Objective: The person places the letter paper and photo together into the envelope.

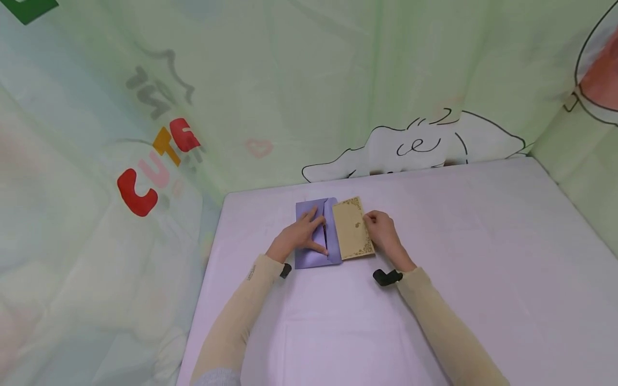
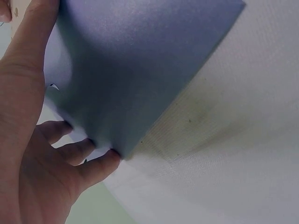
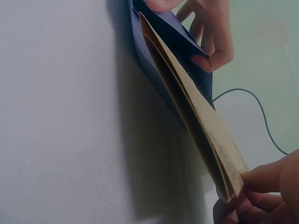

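A purple envelope [image 1: 309, 260] with its flap toward the right lies under my left hand [image 1: 299, 235]. In the left wrist view, the thumb and fingertips [image 2: 110, 161] grip opposite ends of the envelope's mouth edge, and the right wrist view shows the mouth gaping. A folded tan card [image 1: 351, 231] with dark ornate corners overlaps the flap. My right hand [image 1: 384, 230] pinches the card's right edge between thumb and fingers. Seen from the right wrist, the card's far end [image 3: 147, 28] reaches the envelope mouth; how deep it sits is hard to tell.
A pale pink cloth covers the table [image 1: 458, 230]. Behind it and at the left hangs a printed curtain [image 1: 299, 80] with cartoon drawings and coloured letters. Dark wrist devices [image 1: 387, 277] sit at both cuffs.
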Available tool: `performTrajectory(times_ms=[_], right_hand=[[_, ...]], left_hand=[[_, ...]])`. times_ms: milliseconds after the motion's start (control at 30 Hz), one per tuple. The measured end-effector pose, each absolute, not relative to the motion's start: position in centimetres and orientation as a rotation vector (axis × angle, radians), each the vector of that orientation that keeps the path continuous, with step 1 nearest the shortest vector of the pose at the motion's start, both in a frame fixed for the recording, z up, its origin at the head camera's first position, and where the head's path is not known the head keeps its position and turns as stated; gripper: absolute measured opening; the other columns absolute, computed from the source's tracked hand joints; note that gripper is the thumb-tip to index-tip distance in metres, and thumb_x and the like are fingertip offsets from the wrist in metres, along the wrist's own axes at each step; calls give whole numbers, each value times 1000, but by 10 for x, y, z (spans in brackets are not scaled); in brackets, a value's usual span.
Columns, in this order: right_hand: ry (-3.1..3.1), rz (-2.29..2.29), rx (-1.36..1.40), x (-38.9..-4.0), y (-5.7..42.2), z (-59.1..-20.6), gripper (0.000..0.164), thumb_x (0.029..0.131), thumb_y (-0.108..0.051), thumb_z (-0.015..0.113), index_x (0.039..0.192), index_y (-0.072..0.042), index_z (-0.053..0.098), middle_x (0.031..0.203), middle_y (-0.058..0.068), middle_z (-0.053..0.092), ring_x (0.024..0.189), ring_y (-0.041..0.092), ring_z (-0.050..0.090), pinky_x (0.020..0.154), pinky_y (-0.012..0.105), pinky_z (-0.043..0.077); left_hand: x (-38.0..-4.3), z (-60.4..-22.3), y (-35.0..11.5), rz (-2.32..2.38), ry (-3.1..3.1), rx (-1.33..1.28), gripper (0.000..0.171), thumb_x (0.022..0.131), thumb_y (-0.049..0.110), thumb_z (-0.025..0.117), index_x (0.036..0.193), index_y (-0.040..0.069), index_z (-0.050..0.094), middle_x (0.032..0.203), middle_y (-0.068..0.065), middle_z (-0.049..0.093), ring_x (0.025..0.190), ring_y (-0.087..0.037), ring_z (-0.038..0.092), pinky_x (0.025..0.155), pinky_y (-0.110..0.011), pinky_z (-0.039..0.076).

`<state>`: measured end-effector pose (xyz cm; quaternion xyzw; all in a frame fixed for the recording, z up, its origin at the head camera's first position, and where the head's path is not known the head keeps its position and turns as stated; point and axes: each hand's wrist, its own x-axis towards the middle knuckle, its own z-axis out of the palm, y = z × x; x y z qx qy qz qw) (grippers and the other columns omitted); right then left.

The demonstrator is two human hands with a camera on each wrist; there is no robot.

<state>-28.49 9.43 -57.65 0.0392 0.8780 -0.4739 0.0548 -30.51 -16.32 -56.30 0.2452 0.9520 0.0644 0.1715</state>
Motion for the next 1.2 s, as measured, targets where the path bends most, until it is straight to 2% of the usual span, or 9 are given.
performTrajectory(times_ms=[300,633,900,1200], right_hand=[[2659,-1442,93,-290,81,-568,36,106,-20,47,122,8,63,111,24,67,91,27,61,79,37,50],[2637,-1458,89,-292,65,-570,35,106,-19,47,123,7,62,112,24,67,93,27,63,81,38,52],[2643,-1458,81,-292,58,-571,33,106,-19,47,121,6,63,106,21,69,84,22,61,73,31,49],[2632,-1479,124,-291,57,-576,33,106,-20,46,121,4,63,106,20,68,84,21,60,71,29,48]], left_hand=[[-307,-560,-162,188,2706,685,90,69,70,78,140,27,42,170,-15,7,155,-36,17,112,-51,43],[-308,-561,-163,190,2709,682,91,70,69,78,142,26,43,170,-16,7,155,-39,17,113,-51,41],[-308,-565,-163,163,2703,690,92,70,72,76,142,27,42,169,-17,7,154,-41,19,112,-53,42],[-307,-565,-162,182,2710,694,90,69,71,78,140,26,43,169,-17,9,154,-40,19,112,-52,42]])
